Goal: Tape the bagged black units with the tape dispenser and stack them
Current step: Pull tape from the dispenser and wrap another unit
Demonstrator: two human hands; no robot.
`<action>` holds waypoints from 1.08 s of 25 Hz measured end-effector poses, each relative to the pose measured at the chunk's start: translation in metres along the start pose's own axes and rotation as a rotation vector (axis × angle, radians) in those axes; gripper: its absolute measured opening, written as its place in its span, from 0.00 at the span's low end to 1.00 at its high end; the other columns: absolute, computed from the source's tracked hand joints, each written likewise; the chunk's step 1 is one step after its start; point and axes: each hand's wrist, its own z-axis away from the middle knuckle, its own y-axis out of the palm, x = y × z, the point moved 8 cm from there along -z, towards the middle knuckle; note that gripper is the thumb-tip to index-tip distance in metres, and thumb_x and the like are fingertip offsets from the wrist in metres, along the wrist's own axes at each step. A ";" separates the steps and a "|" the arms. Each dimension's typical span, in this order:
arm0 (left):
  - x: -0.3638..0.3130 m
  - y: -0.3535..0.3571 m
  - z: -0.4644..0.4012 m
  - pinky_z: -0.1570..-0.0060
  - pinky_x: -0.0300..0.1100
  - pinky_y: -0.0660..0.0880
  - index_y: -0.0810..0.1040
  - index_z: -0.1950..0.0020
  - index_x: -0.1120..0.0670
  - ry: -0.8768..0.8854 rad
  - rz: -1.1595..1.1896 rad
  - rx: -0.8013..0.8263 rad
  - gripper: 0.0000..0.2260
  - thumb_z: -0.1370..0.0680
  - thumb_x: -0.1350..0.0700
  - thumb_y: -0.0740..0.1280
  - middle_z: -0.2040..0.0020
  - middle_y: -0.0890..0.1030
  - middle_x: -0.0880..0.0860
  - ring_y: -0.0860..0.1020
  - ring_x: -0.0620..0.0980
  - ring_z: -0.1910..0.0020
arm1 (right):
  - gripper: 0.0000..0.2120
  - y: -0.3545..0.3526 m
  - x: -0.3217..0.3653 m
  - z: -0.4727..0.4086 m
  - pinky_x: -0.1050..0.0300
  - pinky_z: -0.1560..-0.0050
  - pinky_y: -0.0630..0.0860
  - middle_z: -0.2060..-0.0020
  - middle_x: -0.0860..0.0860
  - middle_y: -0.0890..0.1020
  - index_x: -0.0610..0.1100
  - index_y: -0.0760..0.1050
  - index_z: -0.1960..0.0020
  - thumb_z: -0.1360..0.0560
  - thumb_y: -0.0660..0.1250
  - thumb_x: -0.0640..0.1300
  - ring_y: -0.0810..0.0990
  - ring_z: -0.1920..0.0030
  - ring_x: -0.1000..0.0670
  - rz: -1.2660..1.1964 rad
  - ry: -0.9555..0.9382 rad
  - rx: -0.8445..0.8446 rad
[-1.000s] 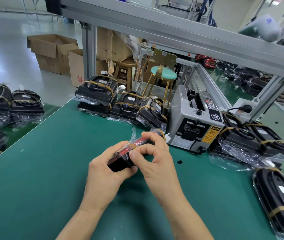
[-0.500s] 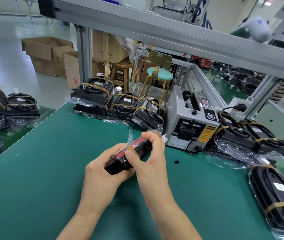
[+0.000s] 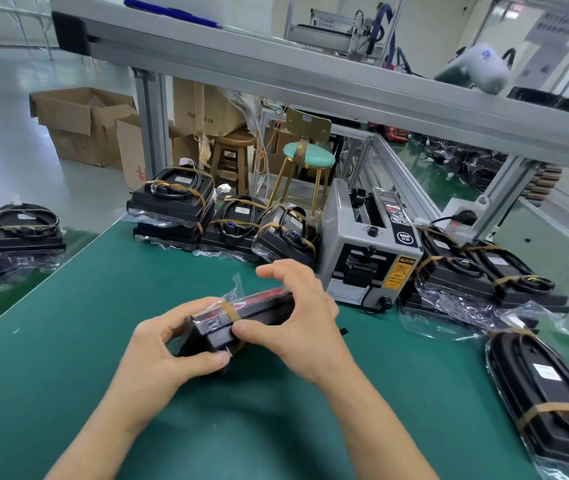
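A bagged black unit (image 3: pixel 252 315) with a red strip on top stands on its edge at the middle of the green table (image 3: pixel 68 341). A brown tape strip (image 3: pixel 229 310) runs over it. My left hand (image 3: pixel 162 344) grips its near left end. My right hand (image 3: pixel 297 313) holds the unit from the right, thumb pressing the tape against its near face, fingers curled over the top. The grey tape dispenser (image 3: pixel 369 247) stands just behind, to the right. Taped units are stacked behind at left (image 3: pixel 172 202) and to the right of the dispenser (image 3: pixel 484 275).
Another taped unit (image 3: pixel 546 393) lies at the table's right edge. More bagged units (image 3: pixel 23 233) sit on a neighbouring surface at far left. An aluminium frame beam (image 3: pixel 311 77) crosses overhead. Stools and cardboard boxes (image 3: pixel 82 123) stand beyond the table.
The unit has turned slightly in my hands, its near face now more toward me. My right thumb has slid down the tape onto that face. The view has moved closer.
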 end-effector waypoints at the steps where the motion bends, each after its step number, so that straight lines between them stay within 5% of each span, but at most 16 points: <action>1: 0.000 -0.003 0.000 0.49 0.29 0.74 0.83 0.49 0.41 0.000 -0.014 0.023 0.27 0.46 0.55 0.78 0.49 0.84 0.45 0.81 0.41 0.49 | 0.26 -0.002 -0.004 -0.003 0.48 0.27 0.54 0.36 0.65 0.69 0.64 0.71 0.43 0.38 0.74 0.55 0.63 0.34 0.68 -0.052 -0.004 0.044; 4: 0.004 -0.015 0.001 0.45 0.34 0.74 0.82 0.46 0.44 -0.023 0.019 0.056 0.29 0.46 0.58 0.78 0.46 0.84 0.49 0.81 0.45 0.46 | 0.20 -0.017 -0.026 -0.008 0.56 0.28 0.58 0.35 0.64 0.71 0.61 0.73 0.40 0.28 0.72 0.44 0.66 0.33 0.67 -0.152 0.025 0.160; 7: 0.004 -0.019 0.002 0.40 0.38 0.73 0.81 0.42 0.46 -0.064 0.027 0.052 0.30 0.44 0.63 0.74 0.42 0.82 0.47 0.78 0.46 0.41 | 0.13 -0.020 -0.051 -0.009 0.60 0.39 0.69 0.45 0.56 0.81 0.56 0.79 0.46 0.24 0.69 0.39 0.77 0.44 0.61 -0.280 0.125 0.168; 10: -0.033 -0.012 0.004 0.29 0.41 0.60 0.69 0.32 0.41 0.125 -0.416 -0.061 0.37 0.38 0.60 0.73 0.32 0.70 0.34 0.64 0.34 0.31 | 0.07 -0.016 -0.060 -0.010 0.61 0.57 0.71 0.60 0.57 0.83 0.51 0.82 0.52 0.25 0.70 0.39 0.78 0.59 0.58 -0.391 0.176 0.143; 12: -0.070 0.024 0.006 0.29 0.42 0.56 0.68 0.30 0.45 0.420 -0.744 -0.028 0.34 0.36 0.53 0.69 0.30 0.68 0.39 0.63 0.39 0.29 | 0.07 -0.016 -0.063 -0.013 0.64 0.56 0.72 0.61 0.55 0.84 0.48 0.82 0.53 0.26 0.71 0.37 0.78 0.60 0.58 -0.454 0.183 0.113; 14: -0.077 0.061 0.003 0.32 0.47 0.60 0.73 0.34 0.49 0.523 -0.915 0.090 0.28 0.34 0.50 0.69 0.34 0.74 0.46 0.70 0.49 0.33 | 0.05 -0.019 -0.059 -0.014 0.61 0.51 0.75 0.59 0.50 0.84 0.43 0.83 0.53 0.26 0.70 0.36 0.79 0.58 0.55 -0.462 0.146 0.087; 19: -0.060 0.054 -0.022 0.51 0.42 0.71 0.78 0.41 0.41 0.140 -0.902 0.022 0.13 0.25 0.48 0.68 0.47 0.82 0.40 0.79 0.50 0.47 | 0.04 -0.025 -0.036 -0.019 0.64 0.50 0.72 0.61 0.56 0.80 0.42 0.81 0.56 0.24 0.68 0.38 0.76 0.59 0.60 -0.085 -0.070 0.070; 23: -0.058 0.051 -0.033 0.57 0.42 0.72 0.82 0.56 0.42 0.063 -0.907 -0.020 0.03 0.27 0.49 0.70 0.59 0.84 0.46 0.79 0.54 0.54 | 0.03 -0.020 -0.042 -0.011 0.63 0.49 0.71 0.59 0.58 0.80 0.49 0.80 0.54 0.24 0.70 0.41 0.75 0.58 0.60 -0.182 -0.037 0.113; 27: -0.058 0.051 -0.040 0.61 0.43 0.67 0.80 0.57 0.44 0.082 -0.996 -0.101 0.03 0.25 0.48 0.67 0.60 0.83 0.48 0.78 0.55 0.56 | 0.08 -0.017 -0.041 -0.006 0.68 0.57 0.70 0.65 0.59 0.80 0.53 0.79 0.60 0.28 0.74 0.41 0.75 0.64 0.63 -0.307 0.009 0.084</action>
